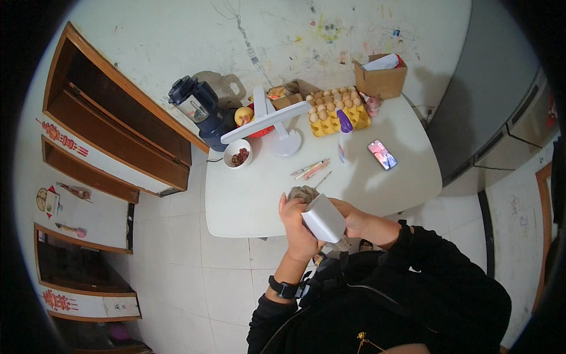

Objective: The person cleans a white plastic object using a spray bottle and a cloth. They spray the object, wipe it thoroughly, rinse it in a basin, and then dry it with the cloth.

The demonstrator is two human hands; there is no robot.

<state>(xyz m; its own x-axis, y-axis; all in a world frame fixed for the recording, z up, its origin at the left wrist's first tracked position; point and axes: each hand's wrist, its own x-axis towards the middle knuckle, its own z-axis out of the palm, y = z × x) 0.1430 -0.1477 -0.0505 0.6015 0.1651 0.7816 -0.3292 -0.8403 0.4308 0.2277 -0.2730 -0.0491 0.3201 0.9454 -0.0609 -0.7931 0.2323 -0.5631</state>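
Note:
Both of my hands are close together at the table's near edge, around a white box-like object. My left hand grips its left side, with a bunched grey-brown cloth at the fingertips. On the far right side of the object is my right hand, its fingers mostly hidden. More greyish cloth hangs below the object. Just beyond my hands, several pens lie on the white table. A clear spray bottle with a purple head stands behind them, left of a lit smartphone.
Across the table's back stand a blender, a white bowl of grapes, a white panel on a round-based stand, a yellow egg tray with eggs and a cardboard box. A grey refrigerator is at the right.

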